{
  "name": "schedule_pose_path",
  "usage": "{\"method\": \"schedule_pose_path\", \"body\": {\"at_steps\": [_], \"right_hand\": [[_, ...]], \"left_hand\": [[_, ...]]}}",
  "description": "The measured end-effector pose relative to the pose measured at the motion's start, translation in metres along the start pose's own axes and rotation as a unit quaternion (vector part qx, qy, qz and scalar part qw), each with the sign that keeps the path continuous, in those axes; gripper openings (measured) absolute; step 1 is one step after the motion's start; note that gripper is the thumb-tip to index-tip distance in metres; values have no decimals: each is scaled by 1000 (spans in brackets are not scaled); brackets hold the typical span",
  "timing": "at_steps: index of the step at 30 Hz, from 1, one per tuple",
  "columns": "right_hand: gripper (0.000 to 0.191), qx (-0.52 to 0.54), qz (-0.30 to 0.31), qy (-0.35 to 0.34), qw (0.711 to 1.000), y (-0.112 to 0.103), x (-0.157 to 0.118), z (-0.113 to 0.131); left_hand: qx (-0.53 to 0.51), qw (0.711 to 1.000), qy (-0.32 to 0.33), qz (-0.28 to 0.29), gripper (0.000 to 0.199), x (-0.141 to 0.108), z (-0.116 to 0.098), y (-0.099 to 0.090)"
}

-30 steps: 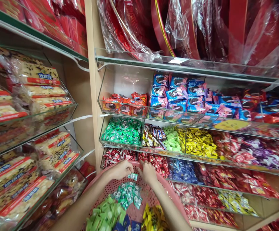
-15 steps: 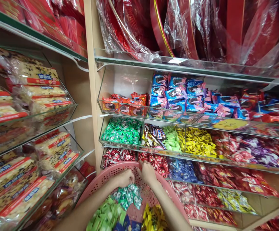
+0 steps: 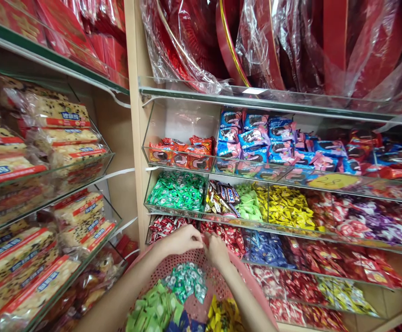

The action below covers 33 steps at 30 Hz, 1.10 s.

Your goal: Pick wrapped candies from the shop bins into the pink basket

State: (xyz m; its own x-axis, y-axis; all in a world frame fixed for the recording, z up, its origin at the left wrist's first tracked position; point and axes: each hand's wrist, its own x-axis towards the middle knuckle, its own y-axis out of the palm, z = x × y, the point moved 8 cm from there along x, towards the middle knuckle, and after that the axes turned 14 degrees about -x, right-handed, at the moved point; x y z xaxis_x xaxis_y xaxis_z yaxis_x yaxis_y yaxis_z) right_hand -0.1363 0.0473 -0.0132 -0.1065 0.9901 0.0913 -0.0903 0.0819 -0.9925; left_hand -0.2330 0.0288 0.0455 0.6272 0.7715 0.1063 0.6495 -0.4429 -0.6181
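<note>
A pink perforated plastic basket point(image 3: 159, 266) stands in front of me at the bottom of the view. My right hand point(image 3: 217, 249) is closed at its far rim. Just beside it, my left hand point(image 3: 186, 237) is raised at rim height, fingers bent and pressed together; whatever they hold is hidden. Behind both hands lie red-wrapped candies point(image 3: 229, 235) in a shelf bin. Inside the basket are piles of shiny green candies point(image 3: 187, 281), light green packets point(image 3: 155, 309), yellow candies point(image 3: 223, 316) and dark blue ones point(image 3: 183, 323).
Clear shelf bins hold green candies point(image 3: 178, 191), yellow candies point(image 3: 287, 207), blue candies point(image 3: 268, 249) and blue cookie packs point(image 3: 254, 138). A wooden post point(image 3: 135, 138) divides them from packaged pastries point(image 3: 62, 113) at left. Plastic-wrapped red items point(image 3: 256, 41) fill the top shelf.
My left hand has risen from inside the basket to its far rim, in front of the red candies. The right hand has shifted slightly down and right. The view has moved a little.
</note>
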Motion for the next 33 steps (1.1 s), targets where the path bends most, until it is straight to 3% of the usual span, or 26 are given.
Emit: {"method": "schedule_pose_path", "body": {"at_steps": [3, 6, 9, 12, 15, 20, 29, 33], "right_hand": [[41, -6, -7, 6, 1000, -1, -1, -6], [40, -9, -13, 15, 1000, -2, -2, -10], [37, -5, -18, 20, 1000, -3, -3, -11], [36, -1, -18, 22, 1000, -5, -4, -10], [36, -2, -18, 22, 1000, -6, -4, -9], [38, 0, -14, 22, 1000, -7, -5, -11], [37, 3, -9, 28, 1000, -3, -6, -15], [37, 0, -11, 29, 1000, -2, -6, -15]], "left_hand": [[-21, 999, 19, -44, 23, 5, -25, -33], [46, 988, 39, -144, 23, 15, -33, -81], [176, 937, 16, -301, 21, 23, -28, -134], [278, 893, -48, -350, 29, 34, -16, -158], [336, 868, -101, -351, 33, 42, -8, -161], [363, 854, -146, -343, 31, 46, 2, -158], [353, 859, -117, -353, 20, 40, -4, -155], [336, 870, -70, -353, 16, 30, -15, -149]]}}
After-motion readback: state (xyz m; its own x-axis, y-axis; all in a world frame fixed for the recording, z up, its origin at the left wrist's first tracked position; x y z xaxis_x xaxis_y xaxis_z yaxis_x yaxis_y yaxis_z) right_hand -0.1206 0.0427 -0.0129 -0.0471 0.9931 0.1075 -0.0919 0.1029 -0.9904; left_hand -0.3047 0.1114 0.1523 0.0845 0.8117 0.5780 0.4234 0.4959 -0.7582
